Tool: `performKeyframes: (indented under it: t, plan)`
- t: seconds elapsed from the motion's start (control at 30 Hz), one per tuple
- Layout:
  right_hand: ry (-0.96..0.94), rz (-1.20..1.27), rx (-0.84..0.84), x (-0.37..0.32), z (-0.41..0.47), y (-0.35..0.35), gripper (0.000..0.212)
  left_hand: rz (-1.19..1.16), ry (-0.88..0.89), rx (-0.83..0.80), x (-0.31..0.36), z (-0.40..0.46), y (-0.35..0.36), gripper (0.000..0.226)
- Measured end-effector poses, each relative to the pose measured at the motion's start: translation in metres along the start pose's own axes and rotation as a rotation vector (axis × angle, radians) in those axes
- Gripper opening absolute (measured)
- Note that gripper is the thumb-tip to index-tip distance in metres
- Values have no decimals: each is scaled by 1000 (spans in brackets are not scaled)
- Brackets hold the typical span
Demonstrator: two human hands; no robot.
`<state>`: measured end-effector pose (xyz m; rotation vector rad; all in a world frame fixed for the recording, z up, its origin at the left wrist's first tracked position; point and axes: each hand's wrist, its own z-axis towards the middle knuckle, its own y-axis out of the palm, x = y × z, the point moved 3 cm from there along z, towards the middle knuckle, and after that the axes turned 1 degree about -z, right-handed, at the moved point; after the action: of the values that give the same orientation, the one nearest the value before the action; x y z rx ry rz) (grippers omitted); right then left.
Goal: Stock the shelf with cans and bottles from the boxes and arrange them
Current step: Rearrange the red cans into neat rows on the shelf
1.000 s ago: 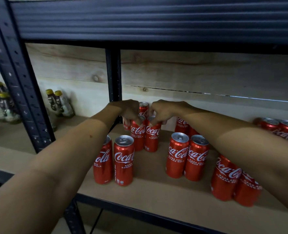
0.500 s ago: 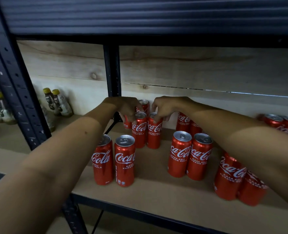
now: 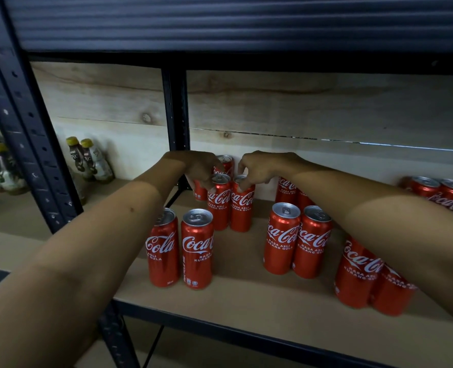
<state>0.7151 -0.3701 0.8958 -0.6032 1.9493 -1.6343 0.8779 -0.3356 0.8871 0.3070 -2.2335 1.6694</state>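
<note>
Red Coca-Cola cans stand in pairs on the brown shelf board (image 3: 246, 296). My left hand (image 3: 199, 168) pinches the top rim of the left can of the middle pair (image 3: 218, 205). The fingertips of my right hand (image 3: 257, 168) grip the top of the right can (image 3: 242, 208) beside it. Both cans stand upright and touch each other. Two more cans (image 3: 224, 164) stand behind them against the wooden back wall, partly hidden by my hands. A front pair (image 3: 180, 248) stands nearest the shelf edge on the left.
Another pair (image 3: 297, 240) stands right of centre, and a pair (image 3: 366, 277) sits under my right forearm. More cans (image 3: 438, 192) stand far right. Yellow-capped bottles (image 3: 90, 160) stand at the back left. A dark steel post (image 3: 176, 110) divides the back; the upper shelf hangs low.
My hands stay on the tops of the two middle cans. The pair has shifted slightly back toward the rear cans, and my head has moved a little closer.
</note>
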Motion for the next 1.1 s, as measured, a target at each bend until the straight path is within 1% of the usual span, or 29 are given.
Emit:
performKeyframes:
  t: [0.07, 0.17, 0.2, 0.23, 0.27, 0.3, 0.37, 0.43, 0.47, 0.53, 0.63, 0.73, 0.83, 0.97, 1.1]
  plan:
    - [-72, -130, 99, -6, -7, -2, 56, -12, -10, 20, 1, -12, -5, 72]
    - [-155, -218, 280, -18, -17, -3, 35, -30, -12, 73, -1, -40, -15, 56]
    - [-175, -211, 304, -23, -22, -3, 30, -28, -9, 91, -4, -51, -17, 49]
    - [-214, -191, 288, -29, -27, -3, 29, -35, -5, 112, -6, -62, -19, 46]
    - [-261, -139, 226, -35, -33, -2, 32, -58, -2, 138, -9, -75, -18, 44]
    - [-300, -57, 126, -42, -40, -1, 39, -87, -2, 166, -12, -88, -16, 44]
    - [-339, 102, -98, -55, -53, 4, 61, -153, -4, 191, -15, -114, -6, 48]
    - [-358, 180, -218, -66, -63, 11, 77, -190, -8, 153, -11, -134, 7, 62]
    - [-382, 209, -240, -71, -65, 16, 79, -190, -8, 130, -8, -143, 14, 71]
    - [-438, 251, -228, -81, -70, 23, 75, -176, -2, 106, -4, -152, 22, 82]
    - [-487, 197, -142, -93, -77, 30, 63, -103, -45, 92, -6, -160, 27, 86]
    - [-453, 144, -44, -99, -80, 32, 53, -69, -98, 47, -13, -164, 31, 68]
    - [-341, 90, 33, -103, -81, 34, 48, -58, -89, 72, -16, -165, 33, 50]
    - [-224, 126, 106, -110, -82, 40, 45, -89, -56, 126, -15, -165, 37, 43]
    - [-173, 192, 97, -114, -86, 42, 32, -85, -49, 208, -15, -163, 39, 42]
